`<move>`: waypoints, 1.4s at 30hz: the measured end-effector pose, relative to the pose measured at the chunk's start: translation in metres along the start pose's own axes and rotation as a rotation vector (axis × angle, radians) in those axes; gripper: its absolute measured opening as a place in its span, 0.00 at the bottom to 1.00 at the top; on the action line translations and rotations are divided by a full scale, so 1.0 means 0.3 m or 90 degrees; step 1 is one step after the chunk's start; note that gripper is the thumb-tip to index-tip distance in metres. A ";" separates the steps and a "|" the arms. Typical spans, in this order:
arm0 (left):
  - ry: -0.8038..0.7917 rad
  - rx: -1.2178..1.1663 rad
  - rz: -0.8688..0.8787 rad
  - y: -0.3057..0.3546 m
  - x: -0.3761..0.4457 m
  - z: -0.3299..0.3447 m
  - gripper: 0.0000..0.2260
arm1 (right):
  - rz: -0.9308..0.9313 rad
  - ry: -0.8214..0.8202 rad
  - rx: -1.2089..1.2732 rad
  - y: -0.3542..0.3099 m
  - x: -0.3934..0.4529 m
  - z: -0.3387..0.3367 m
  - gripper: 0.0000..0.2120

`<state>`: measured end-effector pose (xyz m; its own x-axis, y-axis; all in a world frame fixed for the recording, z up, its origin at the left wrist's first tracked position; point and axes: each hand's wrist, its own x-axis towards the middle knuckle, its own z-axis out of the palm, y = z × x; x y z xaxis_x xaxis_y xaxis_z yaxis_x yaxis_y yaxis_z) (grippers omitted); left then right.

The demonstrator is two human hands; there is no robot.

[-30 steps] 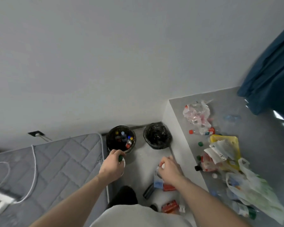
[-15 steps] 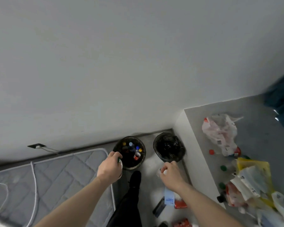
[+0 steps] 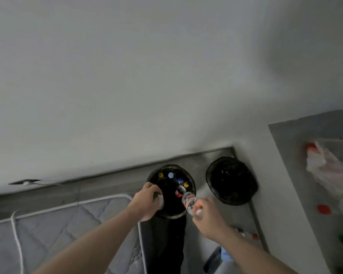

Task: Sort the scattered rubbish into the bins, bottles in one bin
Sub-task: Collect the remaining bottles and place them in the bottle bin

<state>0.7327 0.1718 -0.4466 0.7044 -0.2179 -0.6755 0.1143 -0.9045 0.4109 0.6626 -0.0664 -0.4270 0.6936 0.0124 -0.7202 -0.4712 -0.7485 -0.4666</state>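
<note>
The left hand [image 3: 145,202] grips a green-capped bottle [image 3: 158,199] at the bottle bin's [image 3: 192,186] near rim. The right hand [image 3: 208,216] clasps another bottle [image 3: 188,200], its long axis pointing into that bin (the nearer one).

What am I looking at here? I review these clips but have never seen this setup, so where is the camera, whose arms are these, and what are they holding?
There is no machine: a person wears a wide-angle camera on the head, looking down at their own bare arms. The left hand grips a green-capped bottle at the rim of the left bin, which already holds bottles with coloured caps. The right hand holds a clear labelled bottle, tilted towards that bin. The second bin, black-lined, stands beside it. A grey mattress lies at left; a grey table with blurred rubbish at right.
</note>
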 end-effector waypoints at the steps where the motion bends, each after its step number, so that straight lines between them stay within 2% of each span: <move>1: -0.004 0.000 -0.002 -0.025 0.045 0.023 0.11 | -0.001 -0.008 -0.003 0.009 0.044 0.028 0.11; 13: -0.047 -0.021 -0.022 -0.239 0.479 0.367 0.10 | 0.009 -0.062 -0.003 0.139 0.487 0.351 0.08; 19: -0.086 0.006 -0.031 -0.347 0.587 0.494 0.10 | 0.036 -0.069 0.079 0.160 0.626 0.503 0.07; 28: -0.152 0.025 -0.062 -0.454 0.710 0.555 0.20 | 0.117 -0.106 0.174 0.146 0.789 0.668 0.06; 32: -0.202 0.042 -0.047 -0.473 0.718 0.554 0.24 | 0.152 -0.142 0.173 0.162 0.802 0.693 0.13; 37: -0.213 0.067 -0.055 -0.453 0.675 0.529 0.24 | 0.162 -0.197 0.227 0.124 0.748 0.676 0.22; 42: -0.204 0.071 -0.067 -0.408 0.574 0.469 0.23 | 0.144 -0.137 0.181 0.104 0.597 0.582 0.24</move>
<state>0.7416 0.1934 -0.6994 0.4346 -0.2100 -0.8758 0.0849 -0.9586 0.2720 0.6772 0.0281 -0.6602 0.4407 0.0294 -0.8971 -0.7511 -0.5352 -0.3865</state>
